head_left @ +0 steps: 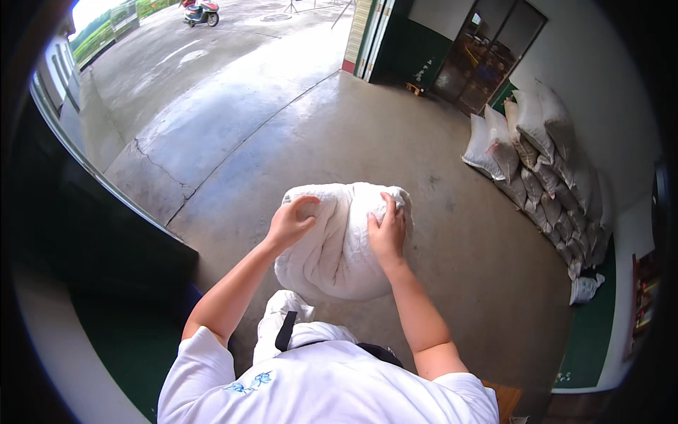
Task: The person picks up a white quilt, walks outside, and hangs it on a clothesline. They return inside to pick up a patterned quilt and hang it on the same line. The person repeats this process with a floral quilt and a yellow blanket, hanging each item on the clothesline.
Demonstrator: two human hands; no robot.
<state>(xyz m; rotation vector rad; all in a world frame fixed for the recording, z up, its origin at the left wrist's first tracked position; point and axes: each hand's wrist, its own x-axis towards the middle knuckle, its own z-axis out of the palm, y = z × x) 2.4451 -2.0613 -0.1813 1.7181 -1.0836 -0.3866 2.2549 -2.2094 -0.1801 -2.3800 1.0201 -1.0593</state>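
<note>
A thick white quilt (328, 258), folded into a bulky bundle, is in front of my body. My left hand (291, 222) grips its upper left side, with the fingers curled into the fabric. On the upper right part, my right hand (388, 232) has its fingers and thumb bent into the soft cloth. Deep creases run down the middle of the bundle between my hands. Its underside is hidden, so I cannot tell whether it touches the floor.
Several stuffed white sacks (547, 162) are piled along the right wall. A dark green wall (106, 205) stands close on the left. Grey concrete floor (452, 233) stretches out past the doorway, where a scooter (202, 13) is parked. A glazed door (487, 53) is at the back right.
</note>
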